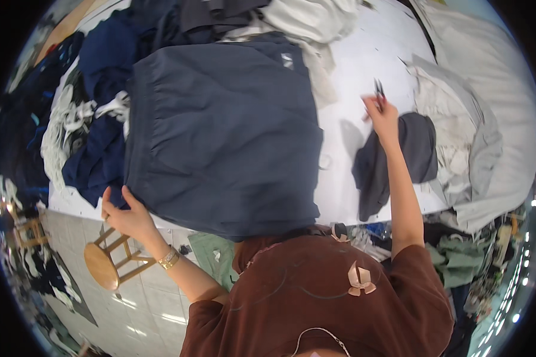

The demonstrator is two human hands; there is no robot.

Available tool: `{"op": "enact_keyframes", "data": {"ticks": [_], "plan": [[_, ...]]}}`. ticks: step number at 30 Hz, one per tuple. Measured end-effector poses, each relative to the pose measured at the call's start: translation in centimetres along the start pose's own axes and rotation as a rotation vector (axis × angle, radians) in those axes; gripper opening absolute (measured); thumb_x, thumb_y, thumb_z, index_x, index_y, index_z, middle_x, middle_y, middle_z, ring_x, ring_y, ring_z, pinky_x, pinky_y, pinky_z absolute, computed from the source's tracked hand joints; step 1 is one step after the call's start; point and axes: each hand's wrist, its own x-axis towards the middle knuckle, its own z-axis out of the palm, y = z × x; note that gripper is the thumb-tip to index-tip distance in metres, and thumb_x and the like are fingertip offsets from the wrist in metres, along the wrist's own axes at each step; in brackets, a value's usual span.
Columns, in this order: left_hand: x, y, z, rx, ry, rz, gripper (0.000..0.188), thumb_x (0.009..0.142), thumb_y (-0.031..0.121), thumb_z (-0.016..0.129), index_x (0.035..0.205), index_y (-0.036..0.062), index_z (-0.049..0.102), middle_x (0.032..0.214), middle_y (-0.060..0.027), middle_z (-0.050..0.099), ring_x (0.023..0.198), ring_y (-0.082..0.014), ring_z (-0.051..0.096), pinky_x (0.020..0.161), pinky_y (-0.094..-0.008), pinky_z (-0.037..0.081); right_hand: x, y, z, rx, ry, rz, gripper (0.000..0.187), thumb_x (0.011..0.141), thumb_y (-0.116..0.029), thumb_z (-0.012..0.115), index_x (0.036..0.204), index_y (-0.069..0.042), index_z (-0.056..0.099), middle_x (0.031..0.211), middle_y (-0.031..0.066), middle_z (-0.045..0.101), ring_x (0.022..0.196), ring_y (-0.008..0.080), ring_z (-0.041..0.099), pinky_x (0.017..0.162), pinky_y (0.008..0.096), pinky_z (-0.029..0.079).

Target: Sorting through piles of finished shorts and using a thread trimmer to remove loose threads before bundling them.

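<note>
Spread over the white table (351, 202) in front of me lies a dark navy garment (232, 131) with a gathered elastic waistband along its left side, like a pair of shorts. A small pale mark shows near its far right corner. My left hand (130, 219) is at the garment's near left corner, fingers apart, the thumb by the waistband edge. Whether it touches the cloth I cannot tell. To the right, above the table, my right hand (382, 116) is closed around small thread snips (379, 89), blades pointing away from me. A folded dark grey cloth (420, 146) lies beneath that forearm.
Crumpled navy cloth (98, 160) and white scraps (62, 134) lie at the left. More dark and pale garments (312, 18) are heaped at the far side. Large light grey fabric (488, 77) covers the right. A wooden stool (101, 265) stands on the tiled floor, lower left.
</note>
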Motion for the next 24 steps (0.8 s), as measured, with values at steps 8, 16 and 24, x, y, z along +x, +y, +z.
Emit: {"op": "enact_keyframes", "data": {"ticks": [8,16,24], "plan": [[-7.1,11.3,-1.3,-0.537,-0.826,0.511,0.024,0.067,0.016,0.079,0.085,0.007,0.066,0.097,-0.0088,0.059,0.107,-0.0285,0.05,0.091,-0.0387,0.041,-18.1,5.9,-4.9,0.166,0.197,0.387,0.017,0.082,-0.02,0.07,0.083,-0.003,0.066,0.063,-0.0021,0.059,0.049,0.0046,0.052,0.043,0.0193,0.039],[-7.3,6.9,-1.3,-0.257,-0.609,0.525,0.02,0.075,0.016,0.072,0.092,0.0078,0.067,0.096,-0.0088,0.059,0.102,-0.0293,0.052,0.087,-0.0408,0.04,-20.2,0.0,6.0,0.245,-0.529,0.251,0.025,0.076,-0.025,0.075,0.083,-0.002,0.067,0.052,-0.0031,0.046,0.048,0.0028,0.037,0.043,0.0235,0.029],[-0.2,-1.1,-0.1,0.036,-0.266,0.283,0.038,0.074,0.028,0.074,0.105,0.0096,0.063,0.097,-0.0146,0.06,0.101,-0.0333,0.05,0.086,-0.0431,0.041,-16.9,-1.2,3.0,0.219,-0.632,0.127,0.021,0.081,-0.015,0.07,0.07,-0.004,0.057,0.056,-0.0082,0.046,0.051,-0.0009,0.033,0.045,0.0192,0.025]]}}
